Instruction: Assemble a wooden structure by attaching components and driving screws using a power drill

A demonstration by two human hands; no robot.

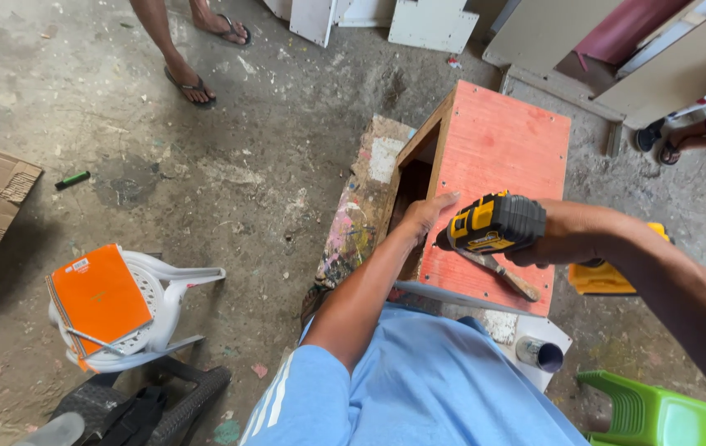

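— What's closest to the camera?
— A light blue shirt. Beyond it, the right hand is wrapped around the grip of a yellow-and-black cordless drill, held over the red-painted wooden box standing on the concrete floor.
— And the left hand?
— Open, fingers flat on the box's front edge, just beside the drill's nose. A wooden-handled tool lies on the box top.

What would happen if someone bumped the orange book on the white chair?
The orange book would probably slide off: it lies tilted, overhanging the white plastic chair, which itself looks tipped on its side. It seems thin and bendy, so it would likely flop rather than break. The chair looks light and might shift too.
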